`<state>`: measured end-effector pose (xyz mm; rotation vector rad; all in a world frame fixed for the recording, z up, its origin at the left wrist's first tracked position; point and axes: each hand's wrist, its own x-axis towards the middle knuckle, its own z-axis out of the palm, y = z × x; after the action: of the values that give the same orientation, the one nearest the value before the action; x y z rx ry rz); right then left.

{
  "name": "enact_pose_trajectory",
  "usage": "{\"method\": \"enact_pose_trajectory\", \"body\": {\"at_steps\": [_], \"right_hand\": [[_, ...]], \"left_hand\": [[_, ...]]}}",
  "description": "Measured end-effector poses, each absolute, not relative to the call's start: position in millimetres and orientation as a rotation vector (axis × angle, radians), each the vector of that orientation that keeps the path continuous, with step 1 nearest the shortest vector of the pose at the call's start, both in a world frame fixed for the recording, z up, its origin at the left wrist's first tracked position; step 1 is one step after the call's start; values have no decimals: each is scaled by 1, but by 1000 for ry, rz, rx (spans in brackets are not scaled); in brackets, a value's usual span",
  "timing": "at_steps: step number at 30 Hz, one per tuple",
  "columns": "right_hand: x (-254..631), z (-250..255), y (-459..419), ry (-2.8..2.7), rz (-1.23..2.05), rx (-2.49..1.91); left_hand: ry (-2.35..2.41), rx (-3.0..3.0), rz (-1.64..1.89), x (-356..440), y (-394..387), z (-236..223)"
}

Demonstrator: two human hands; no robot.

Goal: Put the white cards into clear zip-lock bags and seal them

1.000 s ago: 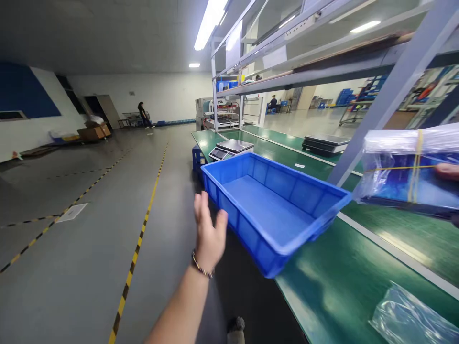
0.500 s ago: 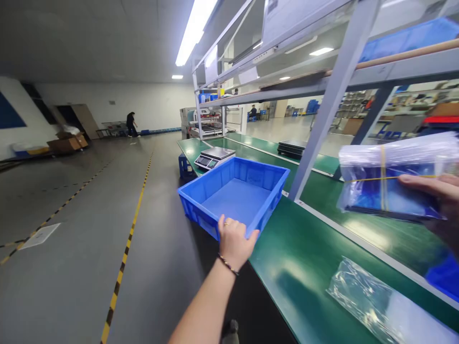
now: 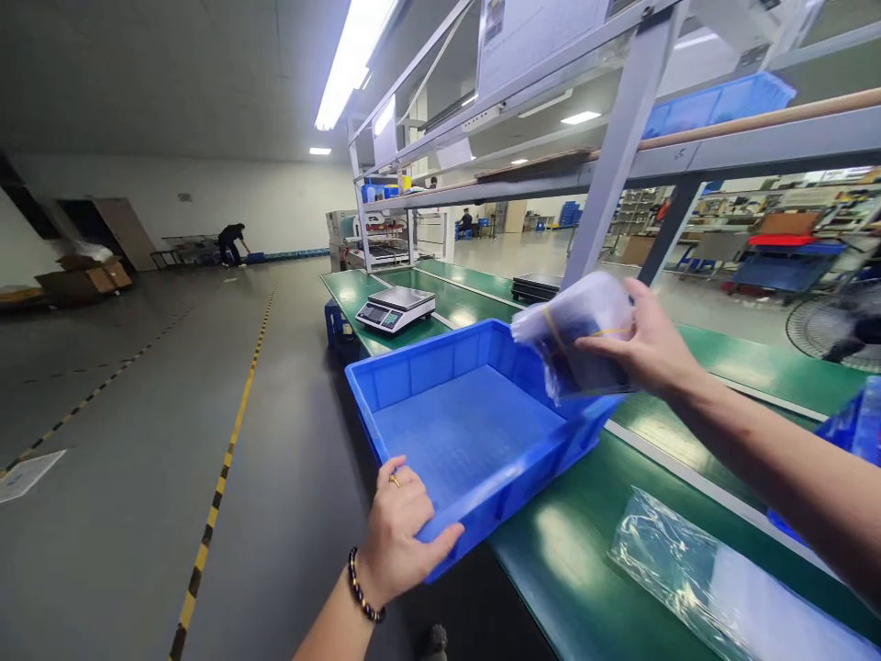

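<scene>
My left forearm [image 3: 335, 633] rises from below, and my left hand [image 3: 405, 525] grips with its back upward, fingers [image 3: 408, 487] bent together, thumb stretched rightward. My right forearm [image 3: 775, 454] slants in higher up; my right hand [image 3: 652, 347] is clasped, thumb pointing left, most fingers hidden.

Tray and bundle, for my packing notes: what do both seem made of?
Tray: probably moulded plastic, semi-gloss blue, judging by its ribbed walls and soft highlights. Bundle: the wrap looks like thin, translucent plastic film, pale and crinkled; blur leaves the contents open. The yellow bands around it may be rubber, being thin and snug.
</scene>
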<state>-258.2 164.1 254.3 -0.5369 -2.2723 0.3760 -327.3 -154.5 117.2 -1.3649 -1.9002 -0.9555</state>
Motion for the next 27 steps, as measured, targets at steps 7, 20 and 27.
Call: {"method": "enact_pose_trajectory", "body": {"at_steps": [7,20,27], "right_hand": [[-339,208,148,-2672,240,-619],[-436,137,208,-2802,-151,-550],[-441,138,199,-2775,-262,-296]], "left_hand": [[-1789,-1309,-1059,-306,-151,112],[-2093,-1274,-1009,-316,-150,65],[-1826,-1224,-1081,-325,-133,91]]}}
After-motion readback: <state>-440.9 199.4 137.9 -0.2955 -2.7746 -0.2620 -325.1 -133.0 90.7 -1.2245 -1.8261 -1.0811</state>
